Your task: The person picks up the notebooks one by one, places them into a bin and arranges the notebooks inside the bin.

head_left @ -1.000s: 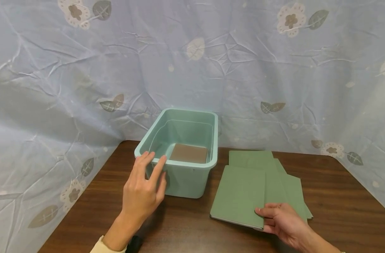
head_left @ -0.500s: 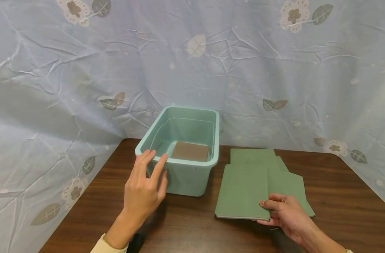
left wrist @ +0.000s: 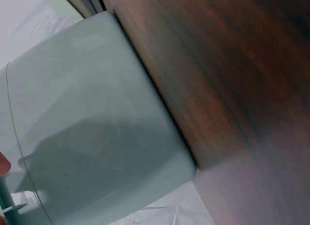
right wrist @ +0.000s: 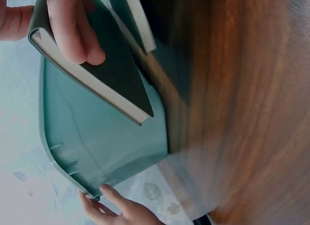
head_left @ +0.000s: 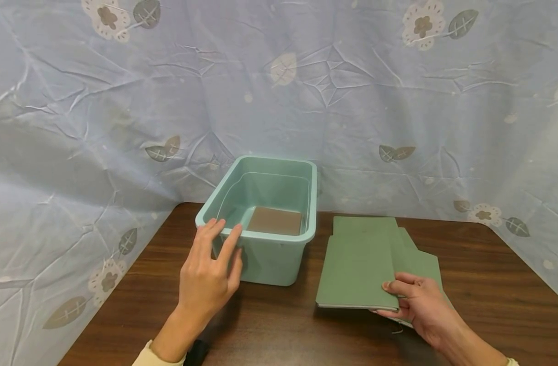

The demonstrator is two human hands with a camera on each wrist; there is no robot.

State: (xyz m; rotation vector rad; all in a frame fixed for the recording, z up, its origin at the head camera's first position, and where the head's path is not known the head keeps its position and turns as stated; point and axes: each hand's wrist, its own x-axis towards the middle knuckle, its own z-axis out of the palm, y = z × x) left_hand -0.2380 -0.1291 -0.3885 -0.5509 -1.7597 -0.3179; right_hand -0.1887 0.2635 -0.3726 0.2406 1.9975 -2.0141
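My right hand (head_left: 425, 307) pinches a green hardcover notebook (head_left: 358, 272) at its near right corner, thumb on top and fingers beneath. The notebook is raised over other green notebooks (head_left: 422, 259) fanned out on the table. Its pale page edges show in the right wrist view, where the held notebook (right wrist: 111, 74) overlaps the bin. To the left, my left hand (head_left: 207, 274) holds the near left rim of a pale teal plastic bin (head_left: 271, 264). In the right wrist view, the left hand (right wrist: 128, 213) has its fingers and thumb at the rim.
A brown notebook-like rectangle (head_left: 275, 221) lies flat on the bin's floor. The dark wood table (head_left: 260, 325) carries everything. Behind and beside it hangs a pale floral curtain (head_left: 242, 96). A small black object (head_left: 197, 352) sits by the left wrist.
My right hand has lifted the notebook's near edge off the pile and moved slightly up and to the right with it. The left hand and the bin have stayed put.
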